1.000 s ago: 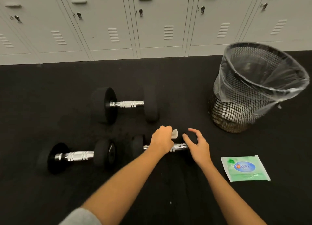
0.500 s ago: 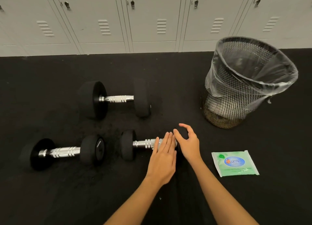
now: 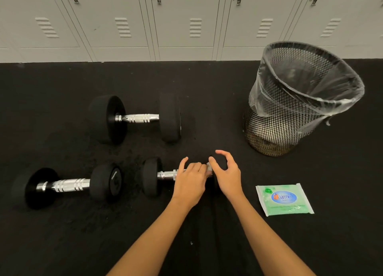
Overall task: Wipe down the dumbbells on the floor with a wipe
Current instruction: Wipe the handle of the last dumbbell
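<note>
Floor: black rubber mat point(image 3: 62, 244), grey lockers point(image 3: 186, 23) behind
Left: two dumbbells point(image 3: 66, 185), point(image 3: 136, 118), untouched
Middle: third dumbbell point(image 3: 152, 176); left hand point(image 3: 191, 180) curled over its handle, wipe point(image 3: 209, 167) poking out past the fingers
Right hand point(image 3: 227, 173): loose, fingers released, by the wipe
Right: wipes pack point(image 3: 285, 199), lined mesh bin point(image 3: 300, 97)

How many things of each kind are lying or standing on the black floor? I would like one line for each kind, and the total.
Dumbbells: 3 (back, left, near, under the left hand and right hand)
Wipe: 1
Wipe packet: 1
Mesh bin: 1
Total: 6
</note>
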`<action>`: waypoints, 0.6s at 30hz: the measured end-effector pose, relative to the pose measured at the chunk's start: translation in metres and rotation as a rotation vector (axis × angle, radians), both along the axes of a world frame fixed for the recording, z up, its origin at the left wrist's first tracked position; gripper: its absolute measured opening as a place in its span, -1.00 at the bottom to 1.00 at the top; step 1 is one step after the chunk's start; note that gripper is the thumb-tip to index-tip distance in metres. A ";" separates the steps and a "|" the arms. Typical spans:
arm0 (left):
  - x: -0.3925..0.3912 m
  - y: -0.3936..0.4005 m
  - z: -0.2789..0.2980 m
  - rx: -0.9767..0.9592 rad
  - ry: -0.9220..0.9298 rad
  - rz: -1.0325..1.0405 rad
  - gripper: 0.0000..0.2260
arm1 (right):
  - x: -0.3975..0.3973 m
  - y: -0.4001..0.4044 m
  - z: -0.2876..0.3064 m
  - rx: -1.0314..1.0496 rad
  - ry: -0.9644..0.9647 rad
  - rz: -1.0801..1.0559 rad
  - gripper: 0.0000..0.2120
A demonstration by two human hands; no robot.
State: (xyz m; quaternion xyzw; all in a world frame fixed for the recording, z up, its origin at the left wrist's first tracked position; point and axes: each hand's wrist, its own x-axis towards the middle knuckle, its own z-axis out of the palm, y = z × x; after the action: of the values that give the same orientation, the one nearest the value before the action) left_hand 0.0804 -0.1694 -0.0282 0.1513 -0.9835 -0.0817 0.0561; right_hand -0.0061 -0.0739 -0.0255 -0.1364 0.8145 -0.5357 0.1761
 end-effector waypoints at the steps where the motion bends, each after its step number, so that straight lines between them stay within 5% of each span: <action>1: -0.002 0.002 0.002 -0.013 -0.023 0.020 -0.78 | 0.000 0.000 0.000 -0.001 0.000 -0.002 -0.65; 8: -0.013 -0.003 0.017 -0.078 -0.164 0.073 -0.78 | -0.001 0.001 -0.003 -0.007 0.026 0.015 -0.68; 18: 0.012 0.006 0.000 0.049 -0.035 0.076 -0.69 | 0.000 0.003 -0.003 -0.034 0.009 0.021 -0.68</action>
State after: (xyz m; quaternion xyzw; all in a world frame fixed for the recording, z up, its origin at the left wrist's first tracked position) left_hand 0.0923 -0.1636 -0.0281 0.1915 -0.9756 -0.1008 0.0381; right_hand -0.0063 -0.0714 -0.0280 -0.1504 0.8045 -0.5471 0.1758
